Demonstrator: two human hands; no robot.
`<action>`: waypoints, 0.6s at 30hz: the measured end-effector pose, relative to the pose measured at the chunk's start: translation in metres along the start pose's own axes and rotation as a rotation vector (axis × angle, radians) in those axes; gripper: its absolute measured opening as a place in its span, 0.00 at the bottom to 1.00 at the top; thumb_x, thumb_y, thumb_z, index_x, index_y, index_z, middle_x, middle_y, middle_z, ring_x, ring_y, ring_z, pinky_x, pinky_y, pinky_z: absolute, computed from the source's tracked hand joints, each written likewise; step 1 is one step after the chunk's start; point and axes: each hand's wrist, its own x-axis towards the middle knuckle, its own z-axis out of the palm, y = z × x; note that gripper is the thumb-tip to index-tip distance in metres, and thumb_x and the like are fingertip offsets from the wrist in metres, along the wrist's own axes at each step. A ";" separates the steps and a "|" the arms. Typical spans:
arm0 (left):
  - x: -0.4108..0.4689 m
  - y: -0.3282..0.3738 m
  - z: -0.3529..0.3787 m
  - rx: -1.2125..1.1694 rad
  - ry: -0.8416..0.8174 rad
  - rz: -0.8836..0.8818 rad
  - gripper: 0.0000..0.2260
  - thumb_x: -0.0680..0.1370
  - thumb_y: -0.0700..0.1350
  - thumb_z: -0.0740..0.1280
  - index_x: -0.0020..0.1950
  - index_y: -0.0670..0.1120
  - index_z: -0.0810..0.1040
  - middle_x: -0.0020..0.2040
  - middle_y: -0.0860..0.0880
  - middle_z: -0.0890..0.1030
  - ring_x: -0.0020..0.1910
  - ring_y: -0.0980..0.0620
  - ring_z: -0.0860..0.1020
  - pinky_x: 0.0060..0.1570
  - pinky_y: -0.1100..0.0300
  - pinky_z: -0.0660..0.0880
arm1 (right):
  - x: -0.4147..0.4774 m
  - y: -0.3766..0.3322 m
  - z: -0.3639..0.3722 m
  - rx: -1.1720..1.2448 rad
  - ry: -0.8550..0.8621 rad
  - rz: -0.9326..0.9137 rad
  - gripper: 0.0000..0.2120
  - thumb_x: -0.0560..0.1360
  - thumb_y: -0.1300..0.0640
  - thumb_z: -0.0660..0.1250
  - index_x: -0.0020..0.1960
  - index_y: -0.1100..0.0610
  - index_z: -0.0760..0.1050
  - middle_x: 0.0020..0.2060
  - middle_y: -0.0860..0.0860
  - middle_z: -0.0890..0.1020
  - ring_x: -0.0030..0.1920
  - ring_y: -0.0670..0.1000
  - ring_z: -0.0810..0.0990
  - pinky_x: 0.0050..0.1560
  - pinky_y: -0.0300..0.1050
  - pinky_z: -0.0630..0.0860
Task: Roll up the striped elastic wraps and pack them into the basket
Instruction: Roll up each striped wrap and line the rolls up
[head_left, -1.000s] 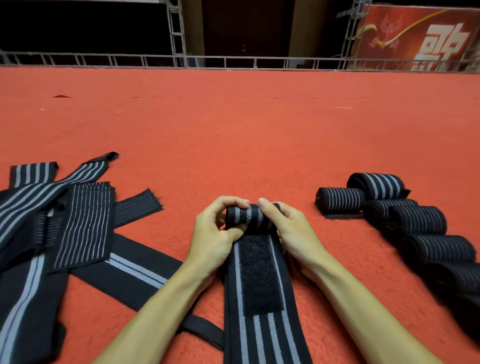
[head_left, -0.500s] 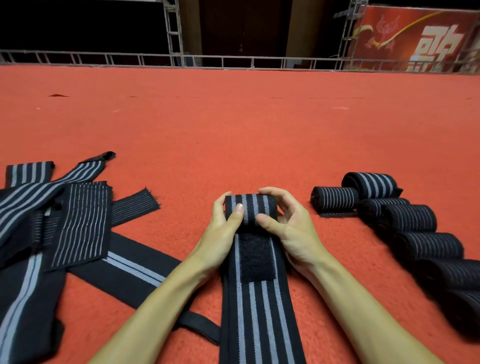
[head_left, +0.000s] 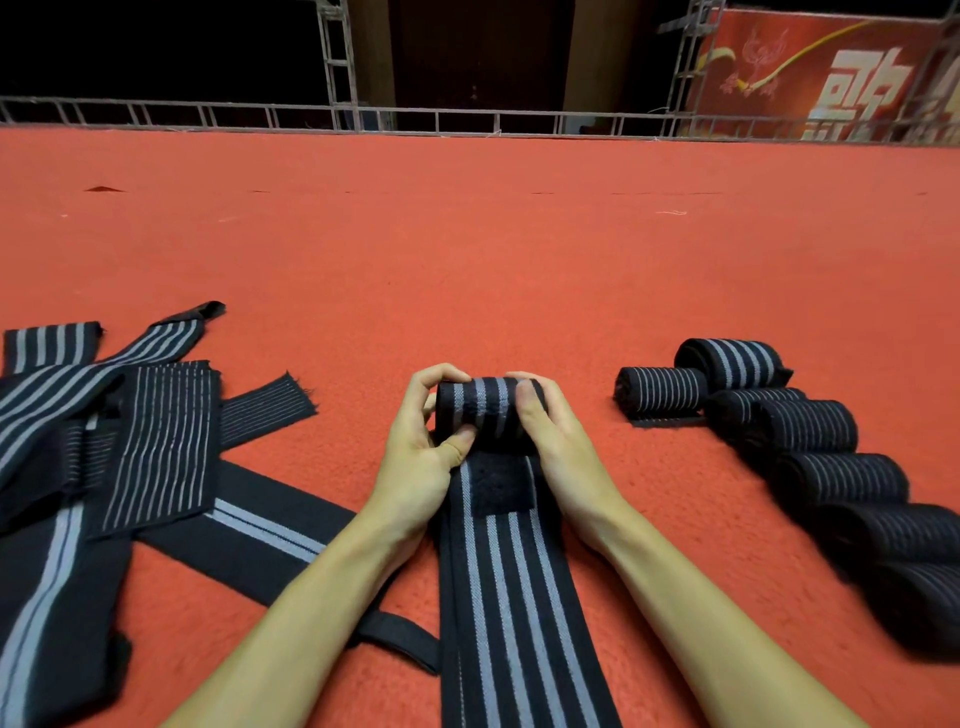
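On the red carpet (head_left: 467, 260) nearest the camera, the flat tail of a black, grey-striped wrap (head_left: 514, 597) runs away between the forearms to a dark hook-and-loop patch (head_left: 501, 486). Just beyond the patch its far end is wound into a small roll (head_left: 480, 410). The left hand (head_left: 415, 457) grips the roll's left end with its thumb pressed on the near face, and the right hand (head_left: 556, 441) curls round the right end. Rolling is in hand, with most of the length left. The next turn likely has to bring the roll back over the patch, edges kept square and tension even. Unrolled wraps (head_left: 156, 431) lie heaped to the left and finished rolls (head_left: 810, 431) line the right. No basket shows before the far metal railing (head_left: 467, 122).
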 end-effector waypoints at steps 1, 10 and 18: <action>-0.001 0.001 0.001 -0.002 -0.007 0.007 0.25 0.76 0.26 0.60 0.51 0.58 0.74 0.50 0.45 0.76 0.46 0.51 0.77 0.48 0.52 0.76 | -0.001 -0.002 0.002 0.010 0.000 0.022 0.28 0.71 0.35 0.56 0.61 0.52 0.72 0.51 0.44 0.80 0.51 0.38 0.78 0.52 0.33 0.72; -0.009 0.006 0.011 -0.041 -0.127 -0.016 0.20 0.67 0.49 0.71 0.55 0.61 0.71 0.64 0.33 0.68 0.61 0.38 0.72 0.65 0.41 0.70 | -0.004 -0.006 0.006 0.218 0.103 0.103 0.11 0.77 0.48 0.64 0.52 0.55 0.74 0.41 0.47 0.79 0.39 0.41 0.78 0.40 0.33 0.75; -0.005 -0.001 0.009 -0.051 -0.103 -0.146 0.28 0.68 0.66 0.64 0.63 0.55 0.65 0.55 0.54 0.78 0.56 0.58 0.79 0.57 0.56 0.74 | -0.008 -0.011 0.003 0.229 0.045 0.017 0.11 0.67 0.44 0.67 0.48 0.44 0.74 0.56 0.61 0.72 0.50 0.50 0.75 0.51 0.47 0.72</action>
